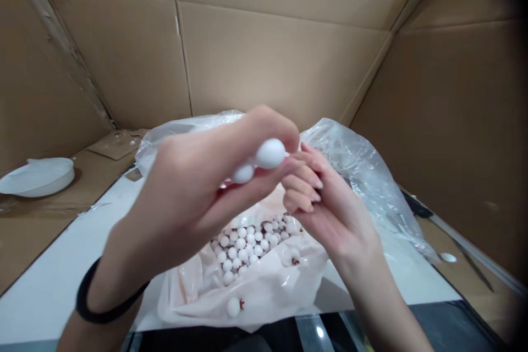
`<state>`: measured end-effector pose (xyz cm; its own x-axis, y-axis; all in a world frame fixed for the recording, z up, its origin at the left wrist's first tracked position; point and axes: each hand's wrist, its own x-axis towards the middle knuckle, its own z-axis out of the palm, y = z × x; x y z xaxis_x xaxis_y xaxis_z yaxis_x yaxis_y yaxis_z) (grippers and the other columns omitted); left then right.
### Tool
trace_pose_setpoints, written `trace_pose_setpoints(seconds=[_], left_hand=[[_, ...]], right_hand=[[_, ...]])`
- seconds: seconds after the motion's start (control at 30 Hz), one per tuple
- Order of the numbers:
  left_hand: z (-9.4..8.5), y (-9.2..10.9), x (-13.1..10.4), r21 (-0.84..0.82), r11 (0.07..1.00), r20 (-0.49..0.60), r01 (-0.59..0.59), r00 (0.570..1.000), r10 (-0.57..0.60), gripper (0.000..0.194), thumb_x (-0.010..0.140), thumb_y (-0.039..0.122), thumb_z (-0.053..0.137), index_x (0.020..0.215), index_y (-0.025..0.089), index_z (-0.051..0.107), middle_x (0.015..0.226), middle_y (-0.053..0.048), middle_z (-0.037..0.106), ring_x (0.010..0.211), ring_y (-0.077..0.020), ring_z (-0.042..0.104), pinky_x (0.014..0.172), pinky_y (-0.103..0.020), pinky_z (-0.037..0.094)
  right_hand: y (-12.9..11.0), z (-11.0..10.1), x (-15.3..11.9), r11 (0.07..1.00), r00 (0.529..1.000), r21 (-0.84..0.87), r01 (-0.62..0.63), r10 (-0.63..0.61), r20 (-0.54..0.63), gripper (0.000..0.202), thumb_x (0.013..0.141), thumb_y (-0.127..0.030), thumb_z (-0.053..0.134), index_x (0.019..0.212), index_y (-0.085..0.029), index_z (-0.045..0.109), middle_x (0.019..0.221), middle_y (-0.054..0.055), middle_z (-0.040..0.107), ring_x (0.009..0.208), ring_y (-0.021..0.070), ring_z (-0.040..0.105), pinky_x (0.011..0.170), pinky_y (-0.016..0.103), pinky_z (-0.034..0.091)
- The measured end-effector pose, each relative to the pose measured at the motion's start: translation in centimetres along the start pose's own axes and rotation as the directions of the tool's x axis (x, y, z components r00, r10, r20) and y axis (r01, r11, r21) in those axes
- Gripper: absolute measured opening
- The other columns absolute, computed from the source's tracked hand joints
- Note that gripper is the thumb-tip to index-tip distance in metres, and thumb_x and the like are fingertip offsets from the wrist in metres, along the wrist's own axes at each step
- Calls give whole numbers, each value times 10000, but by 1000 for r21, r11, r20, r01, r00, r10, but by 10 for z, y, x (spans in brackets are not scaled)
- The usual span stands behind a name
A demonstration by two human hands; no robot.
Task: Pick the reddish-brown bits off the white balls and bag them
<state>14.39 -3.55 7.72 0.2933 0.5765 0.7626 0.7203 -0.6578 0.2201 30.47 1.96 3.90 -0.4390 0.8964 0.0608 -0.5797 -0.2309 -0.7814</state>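
Head view: the left hand point(193, 181) closes thumb and fingers on white balls point(270, 153); beside it the right hand point(325, 198) is curled, its hold unclear. The balls look light, slippery, best pinched mid-girth.

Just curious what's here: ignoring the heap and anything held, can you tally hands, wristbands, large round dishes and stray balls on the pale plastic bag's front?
Bare hands: 2
Black wristband: 1
Large white round dish: 1
Stray white balls, red-tipped: 2
Total: 6

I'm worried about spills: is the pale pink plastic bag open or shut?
Open: small round white balls show through the pale pink plastic bag's mouth.
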Motion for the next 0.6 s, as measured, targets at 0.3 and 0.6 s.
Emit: trace_pose_setpoints(seconds=[0.3,0.6], left_hand=[[-4,3,-2,165,986,-66,-28,997,40,146,927,356,479,891,245,567,670,70,612,471,-69,483,491,-205,379],[-7,4,-4,177,984,-49,-24,998,34,168,928,369,469,885,248,577,672,68,622,483,-83,481,521,-216,384]], right_hand=[[37,-17,-63,254,905,-967,33,404,137,302,930,-294,425,753,-172,637,653,-4,591,591,97,479,570,217,353],[32,-18,-78,155,919,-968,195,316,235,319,923,-255,434,1184,-279,615,841,27,721,720,154,630,651,240,471]])
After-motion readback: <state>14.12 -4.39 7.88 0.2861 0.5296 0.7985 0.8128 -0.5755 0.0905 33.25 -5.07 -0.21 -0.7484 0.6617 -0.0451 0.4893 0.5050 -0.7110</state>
